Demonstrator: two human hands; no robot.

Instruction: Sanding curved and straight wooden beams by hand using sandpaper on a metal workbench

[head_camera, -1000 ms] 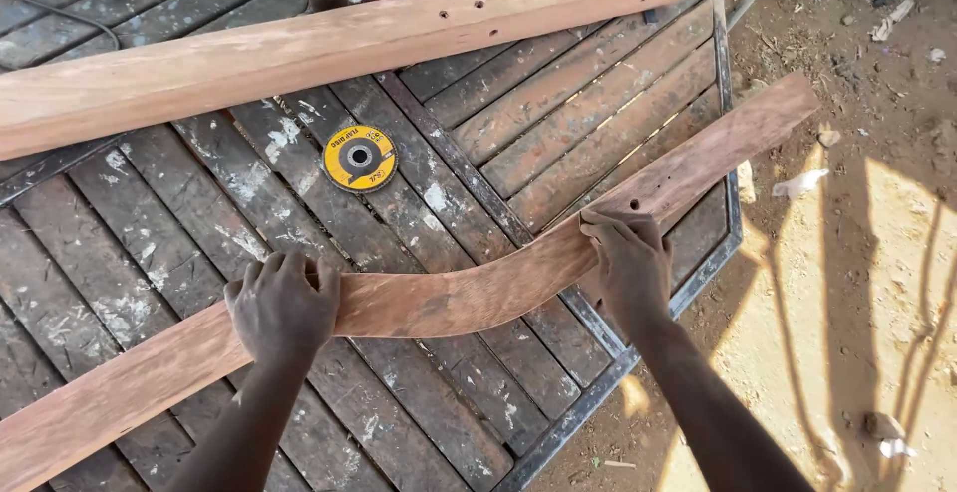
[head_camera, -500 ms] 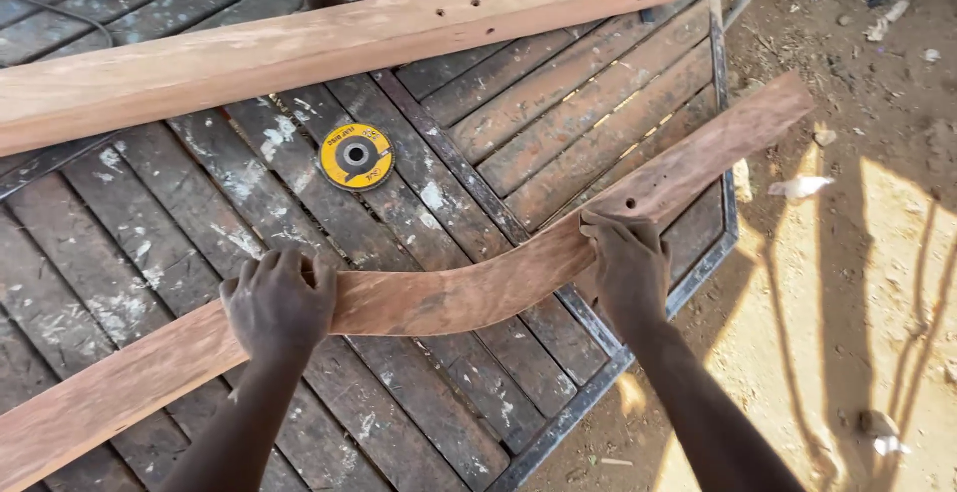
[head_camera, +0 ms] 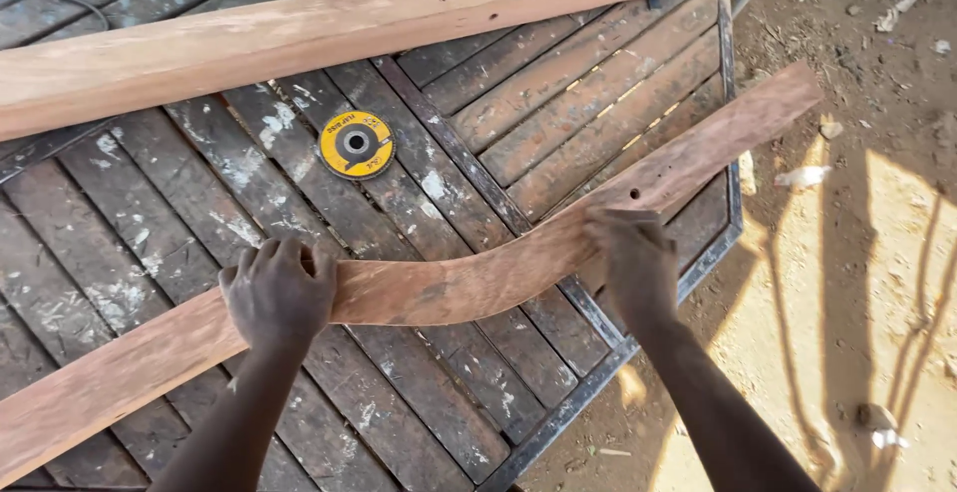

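Curved wood [head_camera: 439, 288], a long reddish-brown plank with a gentle S-bend, lies diagonally across the bench [head_camera: 150, 223], running from the lower left corner up to the right, where its far end juts past the metal frame over the sandy ground [head_camera: 877, 253]. Against the views of a moment ago very little has shifted: the plank keeps the same line across the slats and both hands sit at the same spots on it, so the piece reads as being steadied in place rather than carried or turned. Going left to right, the left hand [head_camera: 279, 293] comes up from the bottom edge on a straight forearm, knuckles up, its grip closed over the plank's upper edge with the fingers curled around the far side. Beyond it, on the dark weathered slats, a yellow abrasive disc [head_camera: 356, 143] lies flat, well apart from the plank, and a thicker straight beam [head_camera: 329, 28] crosses the top of the bench. The right hand [head_camera: 633, 258] reaches in from the lower right, palm down, its grip pressed onto the plank just below a small drilled hole [head_camera: 634, 194], fingers wrapped over the near edge where the wood crosses the bench's frame.
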